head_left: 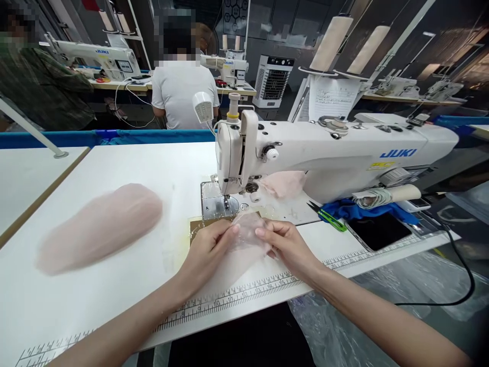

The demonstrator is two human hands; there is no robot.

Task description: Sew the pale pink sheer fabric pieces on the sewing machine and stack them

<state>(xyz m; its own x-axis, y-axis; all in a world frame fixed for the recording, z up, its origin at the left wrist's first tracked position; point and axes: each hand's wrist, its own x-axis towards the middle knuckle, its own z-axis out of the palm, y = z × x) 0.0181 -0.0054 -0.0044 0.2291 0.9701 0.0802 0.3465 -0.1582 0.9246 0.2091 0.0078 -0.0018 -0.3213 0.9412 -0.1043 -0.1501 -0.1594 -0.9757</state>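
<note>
Between my hands is a piece of sheer pale pink fabric point(248, 237), pinched at both sides and hanging toward the table's front edge. My left hand point(214, 244) closes thumb against fingers on its left part. On its right part, my right hand point(284, 242) pinches it the same way. Just beyond them stands the white sewing machine point(324, 148), its needle area and metal plate point(214, 201) close ahead of my fingers. A stack of pale pink fabric pieces point(103, 227) lies on the table to the left. Another pink fabric piece point(284, 183) rests under the machine arm.
Green thread snips point(328, 218), a dark-screened phone point(378, 232), blue cloth point(355, 210) and a cord roll point(385, 196) lie at the right. A printed ruler point(244, 298) runs along the front edge. Two people sit at machines ahead; one wears a white shirt point(185, 94).
</note>
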